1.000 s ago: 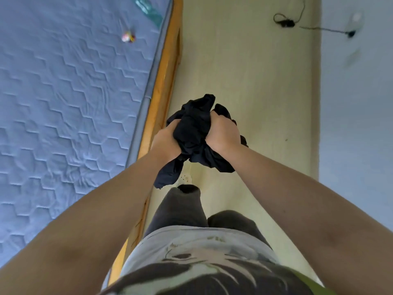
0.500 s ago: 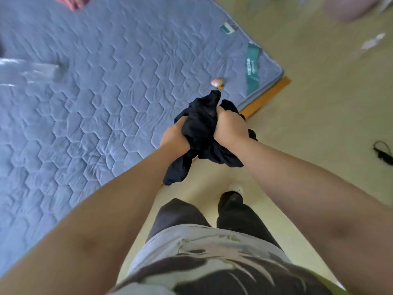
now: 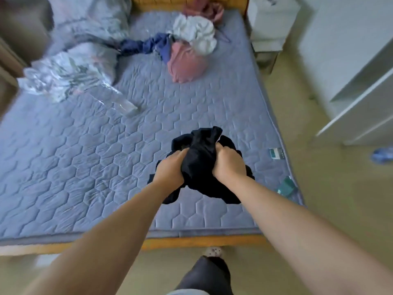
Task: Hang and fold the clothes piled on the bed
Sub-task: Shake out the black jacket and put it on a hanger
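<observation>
A bunched black garment [image 3: 202, 154] hangs above the foot of the bed, gripped from both sides. My left hand [image 3: 170, 167] clutches its left part and my right hand [image 3: 228, 161] clutches its right part, fingers curled into the cloth. At the far end of the blue quilted mattress [image 3: 85, 156] lies a pile of clothes: a pink piece [image 3: 185, 62], a white piece [image 3: 195, 33], a dark blue piece [image 3: 146, 44] and a dusty-pink one [image 3: 204, 8] by the headboard.
A crumpled grey floral duvet in clear plastic [image 3: 70, 69] lies at the bed's far left. The wooden bed frame [image 3: 191, 241] runs along the near edge. A white cabinet [image 3: 272, 20] and white shelving [image 3: 361, 92] stand to the right. My dark trouser leg [image 3: 208, 275] shows below.
The view has swung from the floor beside the bed to the whole bed from its foot. Both hands keep the same grip on the black garment, which is now over the mattress.
</observation>
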Tool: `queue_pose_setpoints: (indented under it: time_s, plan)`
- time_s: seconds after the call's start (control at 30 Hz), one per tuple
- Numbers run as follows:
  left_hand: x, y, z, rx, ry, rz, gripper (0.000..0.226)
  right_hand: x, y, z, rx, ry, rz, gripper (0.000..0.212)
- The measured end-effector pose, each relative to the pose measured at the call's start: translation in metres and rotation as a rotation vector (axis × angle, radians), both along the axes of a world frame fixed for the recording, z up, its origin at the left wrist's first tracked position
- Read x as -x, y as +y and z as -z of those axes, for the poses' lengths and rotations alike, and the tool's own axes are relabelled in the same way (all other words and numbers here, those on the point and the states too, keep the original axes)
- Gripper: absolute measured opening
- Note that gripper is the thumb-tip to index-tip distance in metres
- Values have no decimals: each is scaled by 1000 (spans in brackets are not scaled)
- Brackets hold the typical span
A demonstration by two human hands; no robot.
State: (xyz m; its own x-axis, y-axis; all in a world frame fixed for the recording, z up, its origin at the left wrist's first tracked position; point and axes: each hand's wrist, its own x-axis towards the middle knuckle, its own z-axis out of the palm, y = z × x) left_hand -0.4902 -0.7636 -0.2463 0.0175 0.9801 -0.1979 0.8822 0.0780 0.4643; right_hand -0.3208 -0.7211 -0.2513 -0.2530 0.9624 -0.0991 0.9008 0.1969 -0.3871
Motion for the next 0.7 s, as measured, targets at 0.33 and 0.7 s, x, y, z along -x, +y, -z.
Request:
queue_pose_setpoints:
  time_s: [0.33, 0.7]
  plan:
    - [-70, 126, -68, -362, 185, -20, 63, -89, 146, -62, 172, 295, 9, 52]
    - [-285, 257, -114, -638, 464, 90, 56, -323, 288, -106, 525, 906, -285, 25]
